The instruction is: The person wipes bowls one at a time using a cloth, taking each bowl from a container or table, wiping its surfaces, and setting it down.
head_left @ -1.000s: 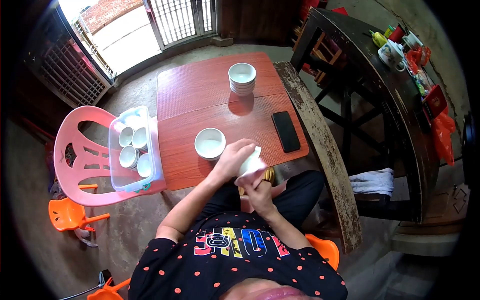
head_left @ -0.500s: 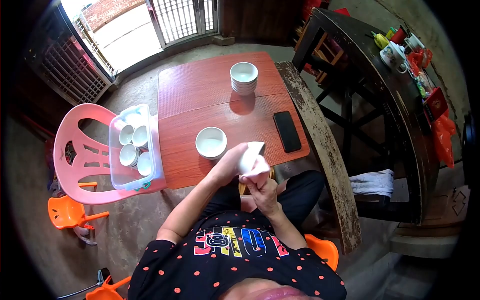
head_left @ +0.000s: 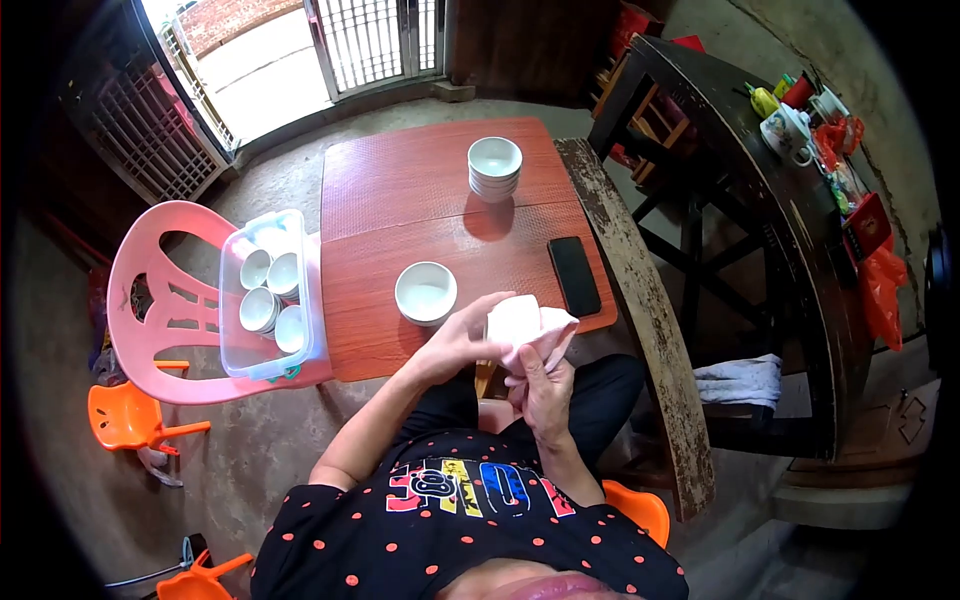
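My left hand (head_left: 460,343) holds a small white bowl (head_left: 512,322) by its side, above the table's near edge. Wrapped round the far side of that bowl is a pale pink cloth (head_left: 556,336), which my right hand (head_left: 546,393) grips from below with the thumb up. A white bowl (head_left: 426,292) stands on the red-brown table (head_left: 380,215), just beyond my left hand. Farther back stands a stack of white bowls (head_left: 494,168). The black phone (head_left: 574,276) lies near the table's right edge.
A clear plastic box (head_left: 232,330) with several white bowls rests on a pink chair (head_left: 140,260) at the left. Along the table's right side runs a worn wooden bench (head_left: 650,320). A dark table (head_left: 730,110) at the right bears a teapot (head_left: 787,133).
The small bowl and the cloth have turned in my hands and moved slightly right. My right hand has shifted right, its thumb now pressing the cloth. The whole view has shifted a little.
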`<state>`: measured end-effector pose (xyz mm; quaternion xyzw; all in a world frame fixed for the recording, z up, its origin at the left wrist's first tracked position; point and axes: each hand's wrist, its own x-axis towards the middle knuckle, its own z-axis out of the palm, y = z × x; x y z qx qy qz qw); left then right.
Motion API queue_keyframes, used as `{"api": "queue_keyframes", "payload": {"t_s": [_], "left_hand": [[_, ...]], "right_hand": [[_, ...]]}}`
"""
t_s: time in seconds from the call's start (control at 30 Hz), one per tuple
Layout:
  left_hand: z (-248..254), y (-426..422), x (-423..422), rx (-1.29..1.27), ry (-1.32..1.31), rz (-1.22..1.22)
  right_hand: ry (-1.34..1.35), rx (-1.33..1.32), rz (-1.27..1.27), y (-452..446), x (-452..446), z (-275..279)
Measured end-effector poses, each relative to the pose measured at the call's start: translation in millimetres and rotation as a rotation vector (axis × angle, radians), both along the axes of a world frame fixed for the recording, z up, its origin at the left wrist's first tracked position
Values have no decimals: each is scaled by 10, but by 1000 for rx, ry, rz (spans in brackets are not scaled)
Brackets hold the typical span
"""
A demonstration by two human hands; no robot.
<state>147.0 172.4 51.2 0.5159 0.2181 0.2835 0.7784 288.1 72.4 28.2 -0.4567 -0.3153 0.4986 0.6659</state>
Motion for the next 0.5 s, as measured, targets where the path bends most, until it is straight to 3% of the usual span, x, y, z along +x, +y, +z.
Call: {"api": "queue_keyframes", "payload": {"t_s": [0.1, 0.13, 0.2, 0.27, 0.33, 0.4, 0.5], "left_hand": [[78, 18, -30, 889, 204, 10], [94, 44, -37, 941, 230, -75], [63, 86, -92, 670, -1, -32], [-4, 87, -57, -70, -249, 137], [-225, 244, -145, -305, -91, -19], [-259, 130, -163, -502, -310, -123], [-225, -12, -138, -568, -380, -57]], "right_hand": [[301, -23, 29, 105, 73, 104], [373, -70, 65, 137, 122, 182], [396, -58, 126, 155, 244, 18], [430, -59, 199, 128, 293, 105], [552, -39, 218, 149, 306, 113], [598, -36, 220, 179, 284, 174], [554, -4, 78, 288, 322, 198]]}}
